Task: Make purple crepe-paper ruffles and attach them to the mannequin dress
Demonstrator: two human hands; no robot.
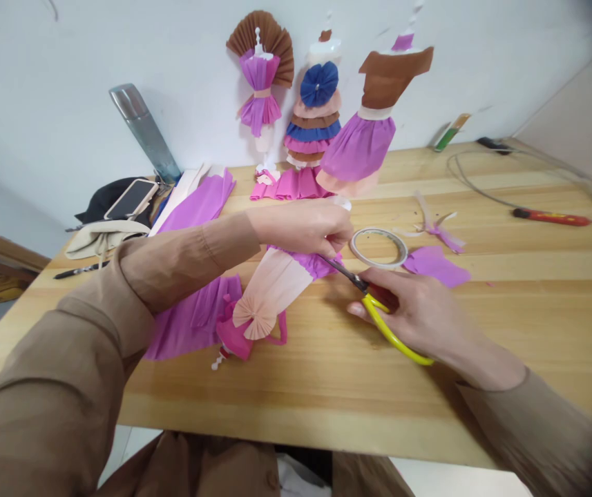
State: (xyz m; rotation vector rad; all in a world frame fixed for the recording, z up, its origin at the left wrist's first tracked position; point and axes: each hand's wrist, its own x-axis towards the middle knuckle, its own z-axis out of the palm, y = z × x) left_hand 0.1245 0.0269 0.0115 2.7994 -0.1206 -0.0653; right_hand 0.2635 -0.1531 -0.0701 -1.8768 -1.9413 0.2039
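My left hand [306, 226] is closed on the purple skirt end of a small paper-dress doll [269, 290] that lies on its side on the wooden table [508, 324]; the doll wears peach pleated crepe and a pink bodice. My right hand [420, 310] grips yellow-handled scissors [378, 310], and their dark blades point left into the purple paper just under my left fingers. A roll of clear tape [378, 246] lies flat right behind the scissors.
Three finished paper-dress dolls [321, 114] stand at the wall. Purple crepe sheets [197, 200] and scraps [435, 264] lie around. A phone [130, 198] rests on dark cloth at the left beside a metal flask [143, 128]. A red-handled tool [552, 218] and a cable lie at the right.
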